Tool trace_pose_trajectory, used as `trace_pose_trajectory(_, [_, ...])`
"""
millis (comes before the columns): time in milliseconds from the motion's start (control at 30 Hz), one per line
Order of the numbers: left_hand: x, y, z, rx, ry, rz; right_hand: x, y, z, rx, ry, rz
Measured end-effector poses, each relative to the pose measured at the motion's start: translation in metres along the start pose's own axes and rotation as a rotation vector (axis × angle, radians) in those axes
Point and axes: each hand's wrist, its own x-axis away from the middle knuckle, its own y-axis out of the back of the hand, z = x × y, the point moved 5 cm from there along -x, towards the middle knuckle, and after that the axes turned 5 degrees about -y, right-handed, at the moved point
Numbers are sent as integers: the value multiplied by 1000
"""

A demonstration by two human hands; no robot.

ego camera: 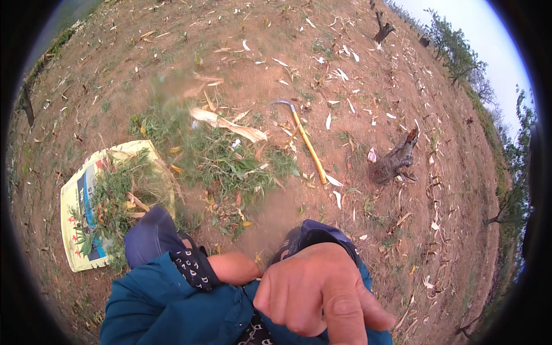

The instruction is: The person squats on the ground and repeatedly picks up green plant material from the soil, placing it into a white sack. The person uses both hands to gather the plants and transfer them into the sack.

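Observation:
My right hand (319, 289) is raised close to the camera, index finger extended towards the bottom edge, other fingers curled, with nothing visible in it. Of my left hand (236, 268) only the wrist area shows beyond a dark patterned cuff; its fingers are hidden. In front of me a pile of pulled green weeds (233, 161) lies on the soil, with a dry husk (228, 124) on it. At the left, more weeds (113, 194) lie on a printed yellow-and-white woven sack (70, 198). Right of the pile lies a sickle (307, 144) with a yellow handle and curved metal blade.
A short woody stump (394, 161) stands right of the sickle, another (383, 29) farther off at the top. Pale husk pieces (340, 74) and cut stubble are scattered over the brown field. Trees (459, 47) line the right edge. My bent knees (151, 237) are close below the weeds.

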Motion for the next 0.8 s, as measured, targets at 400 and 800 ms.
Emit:
trace_pose_trajectory(400, [1, -6, 10, -56, -38, -35, -2, 0, 3, 15, -36, 60])
trace_pose_trajectory(800, [-1, -11, 11, -101, 41, 60, -2, -1, 8, 11, -40, 67])
